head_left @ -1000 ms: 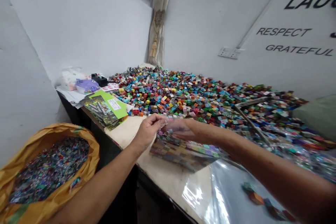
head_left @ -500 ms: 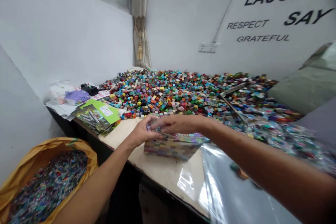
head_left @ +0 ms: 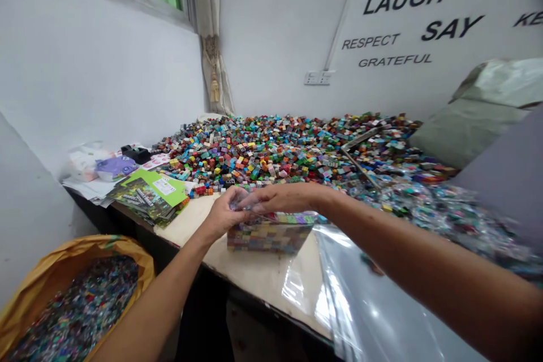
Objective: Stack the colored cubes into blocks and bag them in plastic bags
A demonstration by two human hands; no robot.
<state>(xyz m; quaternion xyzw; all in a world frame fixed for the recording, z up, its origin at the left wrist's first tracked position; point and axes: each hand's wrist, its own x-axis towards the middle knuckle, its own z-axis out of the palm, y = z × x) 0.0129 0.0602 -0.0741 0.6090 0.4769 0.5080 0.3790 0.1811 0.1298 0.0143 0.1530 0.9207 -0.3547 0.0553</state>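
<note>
On the pale tabletop, in the head view, stands a block of small coloured cubes (head_left: 265, 238) packed in rows and covered by clear plastic. My left hand (head_left: 224, 214) is closed at its upper left end, thumb and fingers pinching the clear plastic bag (head_left: 305, 231) that wraps it. Reaching across the top from the right, my right hand (head_left: 284, 199) has its fingers bent in against the left hand at the same corner, closed on the plastic. The exact contact of the fingertips is partly hidden.
A big heap of coloured cubes (head_left: 254, 150) covers the back of the table, with a metal angle frame (head_left: 360, 164) in it. Bagged cubes (head_left: 449, 209) and flat clear bags (head_left: 382, 300) lie right. Left are printed cards (head_left: 146, 198) and a yellow sack (head_left: 123, 249).
My view has shifted slightly to the right. Both hands keep together at the wrapped block's upper left corner, with little visible change in their grip.
</note>
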